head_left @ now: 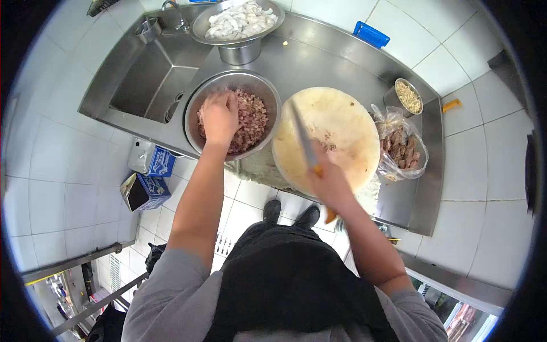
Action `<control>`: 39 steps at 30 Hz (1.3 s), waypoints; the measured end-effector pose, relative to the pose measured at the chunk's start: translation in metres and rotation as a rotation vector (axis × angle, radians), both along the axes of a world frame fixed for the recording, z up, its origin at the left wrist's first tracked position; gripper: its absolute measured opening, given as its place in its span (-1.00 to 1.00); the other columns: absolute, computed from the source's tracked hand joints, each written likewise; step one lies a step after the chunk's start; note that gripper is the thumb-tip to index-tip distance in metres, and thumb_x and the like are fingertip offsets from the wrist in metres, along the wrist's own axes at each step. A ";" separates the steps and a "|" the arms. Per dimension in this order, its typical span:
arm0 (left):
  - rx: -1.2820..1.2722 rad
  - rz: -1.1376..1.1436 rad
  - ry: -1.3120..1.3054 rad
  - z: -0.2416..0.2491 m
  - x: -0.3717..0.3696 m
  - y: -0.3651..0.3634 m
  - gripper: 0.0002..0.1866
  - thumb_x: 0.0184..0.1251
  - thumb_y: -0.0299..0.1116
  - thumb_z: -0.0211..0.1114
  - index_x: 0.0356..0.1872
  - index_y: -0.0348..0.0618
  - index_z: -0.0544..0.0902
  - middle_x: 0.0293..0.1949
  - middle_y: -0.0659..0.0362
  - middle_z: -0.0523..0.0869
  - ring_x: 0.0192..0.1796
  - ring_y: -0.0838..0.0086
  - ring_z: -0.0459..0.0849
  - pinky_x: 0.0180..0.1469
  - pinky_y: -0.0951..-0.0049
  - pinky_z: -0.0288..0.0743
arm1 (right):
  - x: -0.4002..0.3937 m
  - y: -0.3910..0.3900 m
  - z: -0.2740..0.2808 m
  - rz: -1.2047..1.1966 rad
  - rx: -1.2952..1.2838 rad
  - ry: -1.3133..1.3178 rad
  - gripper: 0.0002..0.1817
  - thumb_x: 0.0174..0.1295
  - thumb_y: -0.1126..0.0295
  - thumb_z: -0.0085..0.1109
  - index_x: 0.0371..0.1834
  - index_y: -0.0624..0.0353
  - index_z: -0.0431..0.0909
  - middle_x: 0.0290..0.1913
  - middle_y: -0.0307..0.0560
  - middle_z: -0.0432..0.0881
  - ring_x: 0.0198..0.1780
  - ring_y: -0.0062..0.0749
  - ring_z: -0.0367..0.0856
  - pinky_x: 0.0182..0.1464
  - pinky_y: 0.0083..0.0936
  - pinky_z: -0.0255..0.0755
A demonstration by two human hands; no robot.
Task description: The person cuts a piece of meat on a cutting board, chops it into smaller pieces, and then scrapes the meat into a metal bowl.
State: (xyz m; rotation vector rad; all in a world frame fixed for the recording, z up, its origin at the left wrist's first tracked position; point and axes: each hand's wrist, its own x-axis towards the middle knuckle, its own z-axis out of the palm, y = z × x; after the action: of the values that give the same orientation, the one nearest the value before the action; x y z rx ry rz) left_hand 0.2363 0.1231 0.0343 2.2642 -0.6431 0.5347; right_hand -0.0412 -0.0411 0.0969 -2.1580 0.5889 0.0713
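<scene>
A large metal bowl (pixel 266 88) of diced reddish-brown meat (pixel 250 117) stands on the steel counter. My left hand (pixel 221 117) reaches over its rim and down onto the meat; the fingers point away from me, and motion smears their tips. Right of the bowl lies a round, pale chopping board (pixel 347 114) with small meat scraps (pixel 327 142) near its middle. Over the board, my right hand (pixel 330 185) is wrapped around the orange-brown handle of a long knife (pixel 305 137). Its blade slants up and left, blurred along the board's left part.
Behind the bowl, a wide basin (pixel 279 18) holds white pieces (pixel 239 21) atop a metal pot (pixel 239 52). A sink (pixel 148 91) is at left. To the right sit a plastic bag (pixel 419 165) of brown meat chunks and a metal container (pixel 393 101) of pale chopped bits. Blue tins (pixel 154 191) stand below left.
</scene>
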 end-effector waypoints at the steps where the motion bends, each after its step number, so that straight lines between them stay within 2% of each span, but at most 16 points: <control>1: 0.000 0.001 0.010 0.010 -0.006 -0.001 -0.82 0.43 -0.34 0.31 -0.19 -0.22 0.80 -0.03 -0.08 0.80 0.10 -0.04 0.69 0.23 0.01 0.51 | -0.013 -0.020 -0.005 -0.043 -0.177 0.047 -0.23 0.41 0.34 0.11 0.71 -0.12 0.13 -0.08 0.41 0.73 -0.08 0.23 0.75 0.04 -0.11 0.58; 3: -0.174 -0.149 0.011 0.031 -0.024 -0.010 -0.80 0.47 -0.34 0.27 -0.20 -0.24 0.78 -0.06 -0.09 0.80 0.08 -0.03 0.71 0.18 0.03 0.55 | -0.037 -0.053 -0.008 -0.155 -0.316 0.174 -0.23 0.37 0.33 0.12 0.68 -0.07 0.16 -0.20 0.38 0.74 -0.13 0.30 0.74 -0.01 0.10 0.58; 9: -0.277 -0.523 0.276 0.029 -0.096 -0.079 -0.74 0.63 -0.30 0.18 -0.07 -0.26 0.76 -0.05 -0.07 0.79 0.03 0.03 0.73 0.18 0.18 0.57 | -0.081 -0.070 -0.054 -0.031 -0.572 0.410 -0.40 0.44 0.19 0.11 0.55 -0.10 0.35 -0.07 0.26 0.66 -0.08 0.23 0.74 0.00 0.07 0.64; 13: -0.243 -0.680 0.344 0.016 -0.108 -0.114 -0.71 0.65 -0.28 0.14 -0.02 -0.30 0.74 -0.02 -0.10 0.77 0.09 0.01 0.72 0.20 0.15 0.56 | -0.090 -0.019 -0.013 0.037 -0.457 0.422 -0.41 0.44 0.23 0.13 0.55 -0.11 0.38 -0.09 0.27 0.67 -0.08 0.21 0.75 -0.01 0.04 0.64; 15: 0.027 -0.637 0.335 -0.004 -0.102 -0.122 -0.68 0.65 -0.25 0.15 0.06 -0.32 0.71 0.07 -0.11 0.76 0.19 -0.01 0.69 0.28 0.10 0.53 | -0.106 -0.016 -0.004 0.030 -0.389 0.368 -0.40 0.45 0.25 0.14 0.57 -0.11 0.37 -0.09 0.30 0.68 -0.07 0.20 0.76 -0.03 0.04 0.64; 16: 0.031 -0.645 0.335 -0.023 -0.103 -0.122 -0.68 0.65 -0.25 0.15 0.06 -0.32 0.71 0.07 -0.11 0.76 0.19 -0.01 0.69 0.28 0.10 0.53 | -0.117 -0.020 -0.003 -0.109 -0.248 0.279 -0.37 0.46 0.28 0.14 0.60 -0.13 0.33 -0.09 0.34 0.70 -0.09 0.21 0.76 -0.05 0.02 0.63; 17: 0.088 -0.643 0.134 -0.046 -0.105 -0.120 -0.66 0.65 -0.23 0.15 0.10 -0.32 0.69 0.13 -0.10 0.74 0.24 -0.01 0.67 0.32 0.09 0.50 | -0.129 -0.025 -0.003 -0.249 -0.107 0.185 -0.34 0.47 0.31 0.14 0.64 -0.15 0.28 -0.09 0.38 0.71 -0.12 0.22 0.76 -0.07 0.00 0.61; 18: 0.142 -0.639 -0.069 -0.058 -0.108 -0.117 -0.64 0.65 -0.22 0.14 0.13 -0.33 0.68 0.19 -0.09 0.73 0.28 -0.02 0.65 0.37 0.08 0.48 | -0.140 -0.032 -0.004 -0.323 -0.089 0.180 -0.31 0.49 0.36 0.13 0.68 -0.13 0.21 -0.15 0.42 0.71 -0.23 0.13 0.77 -0.09 -0.05 0.60; 19: 0.144 -0.650 -0.071 -0.053 -0.119 -0.110 -0.64 0.65 -0.22 0.14 0.13 -0.33 0.68 0.19 -0.09 0.73 0.28 -0.02 0.65 0.37 0.08 0.48 | -0.151 -0.040 -0.003 -0.387 -0.024 0.167 -0.30 0.51 0.39 0.14 0.70 -0.08 0.19 -0.31 0.19 0.70 -0.41 -0.16 0.70 -0.23 -0.21 0.60; 21: 0.149 -0.884 0.195 -0.041 -0.145 -0.092 -0.62 0.65 -0.20 0.13 0.16 -0.32 0.68 0.30 -0.09 0.67 0.35 -0.01 0.62 0.42 0.08 0.45 | -0.167 -0.051 -0.011 -0.573 0.193 0.152 -0.30 0.54 0.39 0.13 0.72 -0.07 0.17 -0.43 -0.10 0.60 -0.51 -0.47 0.55 -0.40 -0.42 0.54; 22: 0.153 -0.889 0.198 -0.036 -0.151 -0.087 -0.62 0.65 -0.20 0.13 0.16 -0.32 0.68 0.30 -0.09 0.67 0.35 -0.01 0.62 0.42 0.08 0.45 | -0.173 -0.053 -0.018 -0.578 0.197 0.154 -0.30 0.54 0.39 0.13 0.72 -0.07 0.17 -0.43 -0.10 0.60 -0.51 -0.47 0.55 -0.40 -0.42 0.54; 24: 0.211 -1.074 0.501 -0.028 -0.154 -0.080 -0.60 0.65 -0.19 0.11 0.18 -0.32 0.68 0.32 -0.11 0.65 0.37 0.00 0.59 0.43 0.06 0.45 | -0.178 -0.052 -0.031 -0.646 0.442 0.072 -0.31 0.56 0.38 0.10 0.73 -0.11 0.16 -0.45 -0.28 0.52 -0.57 -0.61 0.48 -0.52 -0.56 0.45; 28: 0.121 -0.922 0.423 -0.027 -0.132 -0.088 -0.57 0.66 -0.13 0.09 0.21 -0.29 0.65 0.38 -0.10 0.59 0.47 -0.05 0.46 0.52 0.03 0.32 | -0.169 -0.035 -0.043 -0.574 0.576 0.007 -0.31 0.57 0.39 0.06 0.73 -0.15 0.13 -0.44 -0.25 0.51 -0.60 -0.61 0.49 -0.55 -0.56 0.48; 30: 0.220 -0.611 0.192 -0.018 -0.122 -0.092 -0.50 0.65 -0.08 0.10 0.27 -0.32 0.61 0.41 -0.18 0.55 0.50 -0.10 0.43 0.55 0.01 0.27 | -0.162 -0.022 -0.047 -0.591 0.608 0.017 -0.30 0.58 0.39 0.05 0.74 -0.15 0.11 -0.43 -0.23 0.52 -0.59 -0.59 0.50 -0.53 -0.55 0.49; 33: 0.312 -0.483 0.136 -0.033 -0.132 -0.087 -0.41 0.60 -0.02 0.15 0.35 -0.37 0.54 0.45 -0.28 0.46 0.54 -0.15 0.37 0.60 0.01 0.21 | -0.149 -0.013 -0.051 -0.530 0.628 0.031 -0.29 0.58 0.38 0.07 0.75 -0.11 0.08 -0.42 -0.22 0.53 -0.59 -0.57 0.51 -0.51 -0.54 0.51; 39: 0.244 -0.639 0.270 -0.033 -0.178 -0.085 -0.38 0.55 -0.06 0.23 0.40 -0.37 0.48 0.48 -0.32 0.40 0.54 -0.19 0.35 0.59 -0.01 0.22 | -0.108 0.016 -0.055 -0.373 0.597 0.036 -0.26 0.57 0.40 0.07 0.76 -0.02 0.02 -0.44 -0.16 0.56 -0.58 -0.52 0.56 -0.51 -0.49 0.53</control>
State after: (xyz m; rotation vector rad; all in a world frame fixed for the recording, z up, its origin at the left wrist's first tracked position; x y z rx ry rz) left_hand 0.0582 0.0385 0.0017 2.1239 -1.2685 -0.1663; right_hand -0.1493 -0.0248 0.0414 -1.4517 0.8582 0.0709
